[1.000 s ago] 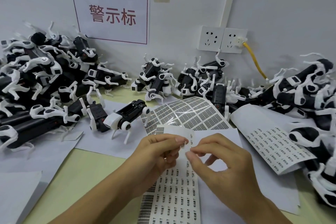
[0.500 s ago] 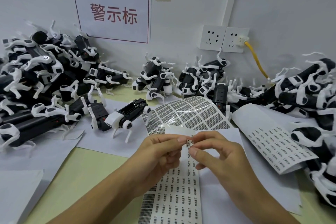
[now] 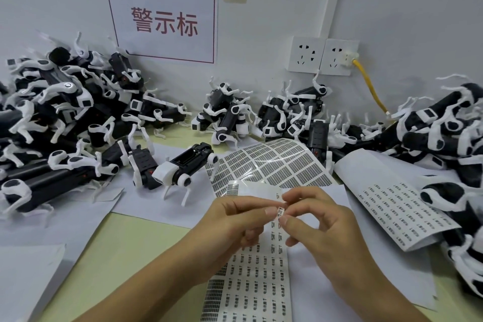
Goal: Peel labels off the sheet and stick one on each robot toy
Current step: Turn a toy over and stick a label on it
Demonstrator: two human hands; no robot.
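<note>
Label (image 3: 280,211) lifted further; right hand (image 3: 317,227) pinches it (white, black-printed).

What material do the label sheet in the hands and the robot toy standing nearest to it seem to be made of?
Label sheet: thin, flexible paper with a slight sheen, since it bends where the left hand holds it. It is probably coated backing paper.

Robot toy: rigid moulded plastic by the look of it, with a semi-gloss black body and a matte white head and legs. Its edges are crisp and it shows soft highlights.
</note>
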